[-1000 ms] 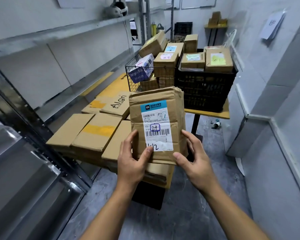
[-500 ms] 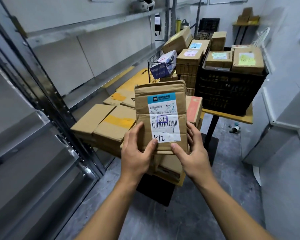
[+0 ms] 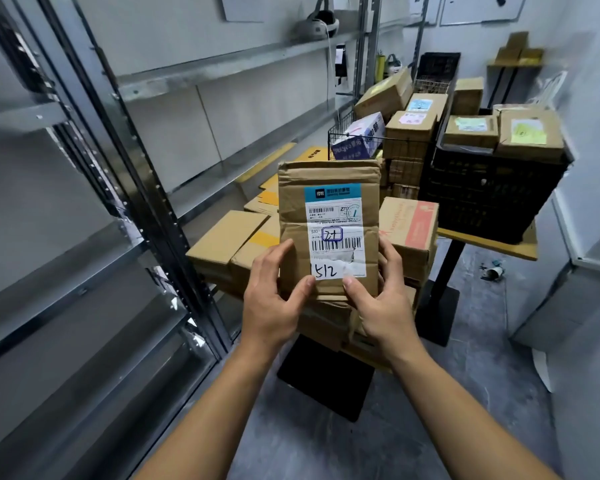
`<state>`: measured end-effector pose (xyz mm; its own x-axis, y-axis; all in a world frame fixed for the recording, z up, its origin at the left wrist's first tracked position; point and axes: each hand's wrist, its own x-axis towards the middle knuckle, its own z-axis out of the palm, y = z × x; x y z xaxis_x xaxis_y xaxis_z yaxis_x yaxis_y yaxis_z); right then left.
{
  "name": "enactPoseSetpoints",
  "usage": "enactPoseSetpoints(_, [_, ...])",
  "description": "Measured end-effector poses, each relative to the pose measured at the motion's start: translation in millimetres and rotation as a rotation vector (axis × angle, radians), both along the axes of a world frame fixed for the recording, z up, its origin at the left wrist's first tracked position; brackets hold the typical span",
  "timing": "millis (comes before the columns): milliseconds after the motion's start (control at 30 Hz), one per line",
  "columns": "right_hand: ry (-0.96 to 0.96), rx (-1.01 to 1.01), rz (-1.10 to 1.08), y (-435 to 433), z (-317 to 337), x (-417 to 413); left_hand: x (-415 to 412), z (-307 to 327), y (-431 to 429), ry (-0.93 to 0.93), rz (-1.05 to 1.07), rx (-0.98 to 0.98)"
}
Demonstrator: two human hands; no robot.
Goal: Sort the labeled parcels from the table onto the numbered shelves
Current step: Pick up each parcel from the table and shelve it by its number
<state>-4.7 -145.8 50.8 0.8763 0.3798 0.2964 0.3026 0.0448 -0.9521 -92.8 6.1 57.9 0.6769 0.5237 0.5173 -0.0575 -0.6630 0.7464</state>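
I have one brown parcel (image 3: 326,216) held upright in front of me, above the near end of the table (image 3: 489,243) and not resting on it. Both hands grip its lower part: my left hand (image 3: 271,306) and right hand (image 3: 383,306) each press a thumb on the front, with the fingers wrapped behind.

One white label (image 3: 336,237) with a blue top band faces me. I can read "ZTO", "530-", a barcode, a handwritten mark in a blue box, and "512" written large at the bottom. The small print is too fine to read.

Just right of the parcel is one box with red printing (image 3: 411,230). To its left lie two flat boxes with yellow tape (image 3: 229,237). Further back, one wire basket (image 3: 340,142) holds a blue-and-white box. One black crate (image 3: 492,195) carries two boxes with pale green and yellow labels at its front edge.

The metal shelves (image 3: 222,69) run along my left, their posts near my left forearm. Bare grey floor (image 3: 482,393) lies between the table's black foot and the right wall.
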Motion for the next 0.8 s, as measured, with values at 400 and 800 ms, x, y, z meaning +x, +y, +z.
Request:
enactPoseSetpoints(400, [-0.005,0.056,0.091,95,20,-59,-103,35,97,0.102,0.136,0.166])
enactPoseSetpoints(800, [0.026,0.141,0.368,217,47,-151,-266,92,214,0.734,0.542,0.664])
